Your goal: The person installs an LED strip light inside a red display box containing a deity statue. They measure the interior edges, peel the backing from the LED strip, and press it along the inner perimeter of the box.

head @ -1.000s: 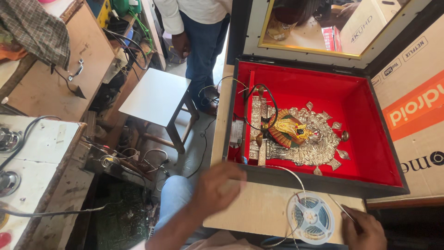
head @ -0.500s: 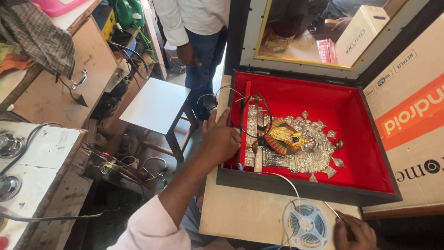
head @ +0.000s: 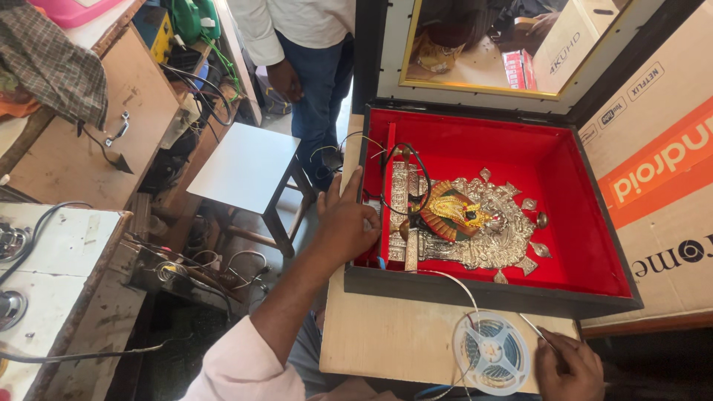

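Observation:
A black box with a red lining [head: 587,215] lies open on a wooden board [head: 394,334]. Inside it lies a silver ornate figure plaque [head: 483,226] with a yellow and red centre, and black wires [head: 405,167] loop over its left side. My left hand [head: 345,219] rests on the box's left wall, fingers curled over the edge and one finger pointing up. My right hand [head: 568,364] sits at the board's near right corner, pinching a thin silvery tool [head: 531,327]. Beside it lies a white reel of strip light [head: 490,353], whose white strip runs up into the box.
A person in a white shirt and blue jeans [head: 319,67] stands behind a white stool [head: 249,167]. A large cardboard carton [head: 661,171] lies to the right. A wooden workbench [head: 82,141] and tangled wires [head: 193,267] fill the left. The box's lid [head: 475,52] stands raised.
My left hand has moved from the board's near edge up to the box's left wall. My right hand stays by the reel.

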Tool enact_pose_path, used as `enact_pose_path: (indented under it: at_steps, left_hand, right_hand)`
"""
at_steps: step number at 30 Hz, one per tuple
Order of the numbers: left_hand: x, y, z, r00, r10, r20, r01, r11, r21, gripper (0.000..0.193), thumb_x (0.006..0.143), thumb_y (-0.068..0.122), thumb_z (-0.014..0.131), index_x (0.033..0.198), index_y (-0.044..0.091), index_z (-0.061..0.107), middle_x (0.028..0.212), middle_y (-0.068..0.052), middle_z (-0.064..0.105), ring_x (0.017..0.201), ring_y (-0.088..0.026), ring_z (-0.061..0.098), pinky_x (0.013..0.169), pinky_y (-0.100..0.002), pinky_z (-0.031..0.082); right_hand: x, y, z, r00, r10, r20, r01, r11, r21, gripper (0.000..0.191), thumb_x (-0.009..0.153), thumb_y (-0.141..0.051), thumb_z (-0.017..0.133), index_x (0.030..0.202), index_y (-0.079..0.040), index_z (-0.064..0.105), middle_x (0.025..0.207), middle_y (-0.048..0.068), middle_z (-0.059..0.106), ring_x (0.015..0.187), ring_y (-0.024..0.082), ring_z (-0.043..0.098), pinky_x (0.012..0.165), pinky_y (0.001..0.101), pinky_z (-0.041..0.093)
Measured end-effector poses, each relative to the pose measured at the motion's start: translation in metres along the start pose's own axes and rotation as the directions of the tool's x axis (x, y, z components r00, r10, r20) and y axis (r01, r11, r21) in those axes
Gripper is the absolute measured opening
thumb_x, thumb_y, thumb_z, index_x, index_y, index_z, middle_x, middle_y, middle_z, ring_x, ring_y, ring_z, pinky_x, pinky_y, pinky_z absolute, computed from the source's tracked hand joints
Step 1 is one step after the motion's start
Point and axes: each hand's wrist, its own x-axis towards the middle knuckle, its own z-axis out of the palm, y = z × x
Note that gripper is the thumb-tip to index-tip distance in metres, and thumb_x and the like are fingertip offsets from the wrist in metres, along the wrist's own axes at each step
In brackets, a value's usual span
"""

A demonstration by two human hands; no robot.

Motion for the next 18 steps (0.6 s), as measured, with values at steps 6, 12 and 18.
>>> enact_pose_path:
  at_steps: [6,12,18]
  left_hand:
    - [-0.0033,0.0012,-0.0048,1.000,-0.007,0.006,0.006,0.999,0.034,0.005,0.065,0.020,0.082,0.069,0.020,0.079,0.168,-0.011,0.022,0.152,-0.049,0.014,0.114,-0.075,0.012]
    - [-0.0071,0.0022,-0.0036,1.000,-0.017,-0.013,0.018,0.996,0.086,0.003,0.068,0.016,0.078,0.066,0.018,0.076,0.168,-0.012,0.024,0.152,-0.050,0.018,0.115,-0.075,0.013]
    - [-0.0092,0.0050,-0.0044,0.999,-0.026,-0.041,0.027,0.999,0.030,0.011,0.066,0.014,0.084,0.073,0.019,0.077,0.167,-0.012,0.025,0.152,-0.048,0.017,0.115,-0.073,0.012]
  right_hand:
    - [-0.0052,0.0064,0.0077,0.998,-0.012,-0.056,0.013,1.000,0.025,0.025,0.087,-0.022,0.077,0.112,-0.019,0.081,0.103,0.005,0.074,0.097,0.019,0.070,0.094,0.0366,0.056]
    - [-0.0065,0.0028,0.0063,0.999,0.027,-0.043,-0.025,0.999,0.029,0.027,0.087,-0.022,0.078,0.113,-0.020,0.081,0.101,0.005,0.073,0.090,0.019,0.069,0.092,0.0360,0.056]
    - [-0.0008,0.0110,0.0068,0.999,-0.047,-0.016,0.048,0.998,0.047,0.026,0.086,-0.020,0.076,0.111,-0.018,0.081,0.104,0.008,0.074,0.091,0.021,0.073,0.092,0.0377,0.058]
